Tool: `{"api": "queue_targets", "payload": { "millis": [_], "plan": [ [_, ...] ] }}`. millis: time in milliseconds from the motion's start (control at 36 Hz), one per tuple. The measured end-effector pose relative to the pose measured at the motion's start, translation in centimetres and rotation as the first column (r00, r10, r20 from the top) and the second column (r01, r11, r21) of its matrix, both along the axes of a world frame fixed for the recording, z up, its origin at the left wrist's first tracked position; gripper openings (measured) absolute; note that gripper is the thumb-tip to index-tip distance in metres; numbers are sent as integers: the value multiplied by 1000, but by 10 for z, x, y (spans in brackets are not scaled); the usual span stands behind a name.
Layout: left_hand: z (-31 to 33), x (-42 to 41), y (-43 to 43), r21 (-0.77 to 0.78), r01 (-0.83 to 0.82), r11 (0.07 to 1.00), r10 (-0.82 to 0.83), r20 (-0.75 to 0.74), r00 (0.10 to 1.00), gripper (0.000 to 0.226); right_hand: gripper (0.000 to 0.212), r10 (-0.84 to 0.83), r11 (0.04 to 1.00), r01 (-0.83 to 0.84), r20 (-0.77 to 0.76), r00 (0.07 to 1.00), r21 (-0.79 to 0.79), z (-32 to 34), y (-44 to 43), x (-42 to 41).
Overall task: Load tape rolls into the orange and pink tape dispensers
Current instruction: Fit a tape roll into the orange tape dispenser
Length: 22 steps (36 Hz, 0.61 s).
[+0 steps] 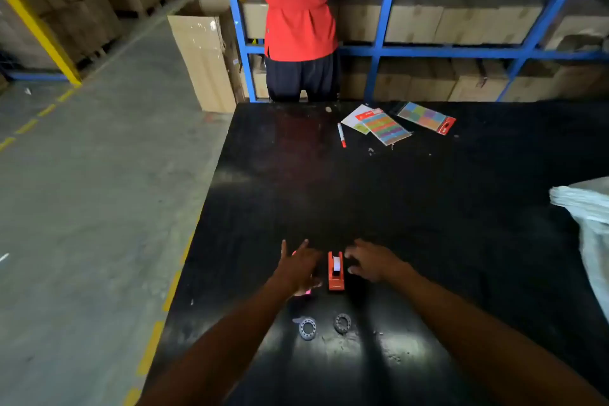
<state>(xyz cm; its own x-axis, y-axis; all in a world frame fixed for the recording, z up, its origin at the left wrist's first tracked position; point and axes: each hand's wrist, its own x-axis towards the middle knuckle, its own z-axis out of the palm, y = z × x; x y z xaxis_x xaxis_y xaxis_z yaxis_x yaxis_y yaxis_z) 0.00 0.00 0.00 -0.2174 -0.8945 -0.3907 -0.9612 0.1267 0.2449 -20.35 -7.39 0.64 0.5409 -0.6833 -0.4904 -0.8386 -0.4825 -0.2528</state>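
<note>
An orange tape dispenser (335,272) stands on the black table (428,208) with a white roll seated in it. Just left of it my left hand (298,265) lies over a pink dispenser (307,291), of which only slivers show; whether the fingers grip it I cannot tell. To the right of the orange dispenser my right hand (370,260) hovers with fingers spread and nothing in it. Two grey ring-shaped tape rolls (307,328) (342,323) lie flat nearer to me.
At the table's far side lie colourful sticker sheets (385,127) (426,117) and a red-and-white marker (342,134). A person in a red shirt (296,10) stands behind the table at blue shelving with cartons. A white sack (590,224) sits at the right edge.
</note>
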Motion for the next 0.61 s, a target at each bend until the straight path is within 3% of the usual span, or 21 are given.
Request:
{"api": "queue_targets", "payload": {
  "millis": [194, 333, 444, 611],
  "plan": [
    [-31, -13, -19, 48, -6, 999, 7, -27, 1000, 98, 69, -129, 985, 116, 97, 987, 128, -30, -3, 7],
    [-43, -20, -29, 39, -5, 999, 4, 20, 1000, 106, 68, -180, 967, 158, 100, 978, 201, -53, -4, 10],
    [-53, -24, -31, 30, 14, 999, -16, 57, 998, 99, 60, -194, 968, 170, 117, 974, 182, -73, -5, 9],
    [-50, -27, -34, -33, -35, 999, 34, -31, 999, 63, 47, -164, 979, 132, 213, 963, 158, -73, -4, 4]
  ]
}}
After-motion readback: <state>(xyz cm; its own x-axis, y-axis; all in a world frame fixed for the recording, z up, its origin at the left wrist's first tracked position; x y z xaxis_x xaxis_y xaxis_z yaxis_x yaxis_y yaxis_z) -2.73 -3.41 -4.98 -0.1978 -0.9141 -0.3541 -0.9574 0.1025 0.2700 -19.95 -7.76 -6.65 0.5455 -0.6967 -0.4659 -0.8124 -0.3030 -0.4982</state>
